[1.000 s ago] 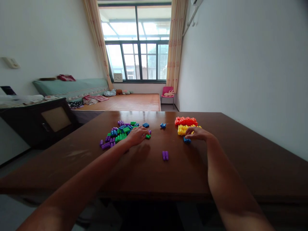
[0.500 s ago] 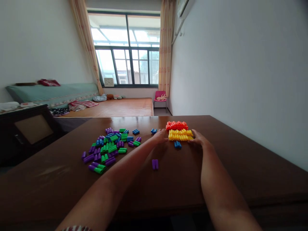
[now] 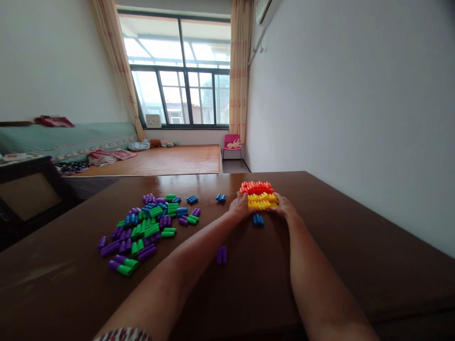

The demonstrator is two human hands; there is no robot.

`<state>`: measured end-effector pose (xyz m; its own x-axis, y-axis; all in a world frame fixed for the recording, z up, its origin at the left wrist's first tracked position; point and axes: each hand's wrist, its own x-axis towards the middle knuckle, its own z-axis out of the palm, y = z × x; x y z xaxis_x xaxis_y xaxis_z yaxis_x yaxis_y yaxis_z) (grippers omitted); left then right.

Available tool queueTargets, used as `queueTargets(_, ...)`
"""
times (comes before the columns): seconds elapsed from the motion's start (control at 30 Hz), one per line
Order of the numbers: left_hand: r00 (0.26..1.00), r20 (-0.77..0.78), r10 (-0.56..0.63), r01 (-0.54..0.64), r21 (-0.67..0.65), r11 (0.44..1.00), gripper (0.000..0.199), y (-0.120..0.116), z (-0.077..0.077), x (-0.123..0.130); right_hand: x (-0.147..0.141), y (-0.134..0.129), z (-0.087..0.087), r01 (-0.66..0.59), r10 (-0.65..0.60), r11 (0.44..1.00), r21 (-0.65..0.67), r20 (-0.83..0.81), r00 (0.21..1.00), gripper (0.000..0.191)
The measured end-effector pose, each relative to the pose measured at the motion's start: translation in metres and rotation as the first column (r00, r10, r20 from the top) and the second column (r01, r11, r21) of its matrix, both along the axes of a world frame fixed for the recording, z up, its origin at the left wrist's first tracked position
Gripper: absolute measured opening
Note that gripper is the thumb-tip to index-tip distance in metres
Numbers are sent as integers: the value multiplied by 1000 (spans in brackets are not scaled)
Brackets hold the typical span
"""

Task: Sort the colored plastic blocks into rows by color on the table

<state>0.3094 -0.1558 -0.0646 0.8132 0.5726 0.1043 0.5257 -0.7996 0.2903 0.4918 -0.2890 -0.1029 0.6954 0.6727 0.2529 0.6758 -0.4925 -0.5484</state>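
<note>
Yellow tube pieces [image 3: 262,201] form a stacked block on the brown table [image 3: 341,237], with a row of red-orange pieces [image 3: 256,187] right behind it. My left hand [image 3: 240,203] presses against the left end of the yellow block. At its right end, my right hand [image 3: 283,205] touches it with curved fingers. The block is held between both hands. Just in front of it lies a blue piece [image 3: 258,219]. Nearer to me is a purple piece [image 3: 222,255]. Another blue piece [image 3: 221,198] lies beyond my left hand.
A loose spread of several purple, green and blue pieces [image 3: 152,229] covers the left part of the table. Behind the table are a bed [image 3: 170,160], a pink chair [image 3: 232,140] and a window. A dark cabinet [image 3: 28,189] stands at the far left.
Both hands have closed in on the ends of the yellow block, my left hand now touching it. The whole view has shifted slightly.
</note>
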Motion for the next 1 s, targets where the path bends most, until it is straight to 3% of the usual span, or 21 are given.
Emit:
queueTargets(0.13, 999, -1, 54, -54, -24, 998, 84, 2, 3, 3, -7, 6, 2, 66, -66, 996, -61, -10, 998, 91)
queueTargets(0.23, 998, -7, 55, -55, -31, 998, 89, 7, 10, -4, -8, 3, 11, 76, -75, 997, -28, 16, 997, 92)
queueTargets(0.3, 999, 8, 39, -39, -20, 999, 89, 14, 16, -18, -9, -3, 23, 109, -110, 994, 25, 41, 993, 80)
queueTargets(0.37, 999, 43, 14, -14, 7, 1000, 81, 25, 22, -41, -15, -11, 37, 51, -51, 997, 57, 3, 999, 57)
queueTargets(0.43, 996, 90, -23, 19, 47, 999, 72, 39, 27, -73, -27, -17, 49, -163, 165, 986, 22, -125, 978, 43)
queueTargets(0.5, 988, 147, -52, 38, 92, 995, 61, 54, 31, -111, -44, -20, 54, -406, 373, 912, -63, -289, 882, 43)
queueTargets(0.57, 979, 198, -45, 21, 121, 992, 51, 71, 36, -152, -59, -18, 53, -521, 441, 840, -155, -364, 820, 49)
queueTargets(0.63, 971, 237, -14, -20, 139, 990, 44, 89, 41, -194, -68, -11, 46, -527, 457, 824, -206, -306, 835, 47)
queueTargets(0.8, 956, 255, 146, -204, 217, 955, 32, 126, 45, -287, -64, 8, 28, -453, 444, 868, -203, -92, 891, 30)
queueTargets(0.9, 963, 209, 170, -214, 209, 954, 30, 129, 36, -315, -61, 11, 29, -436, 435, 880, -186, -49, 899, 25)
queueTargets(1.0, 973, 185, 139, -177, 204, 963, 29, 119, 27, -317, -64, 8, 34, -441, 448, 889, -127, 38, 893, 32)
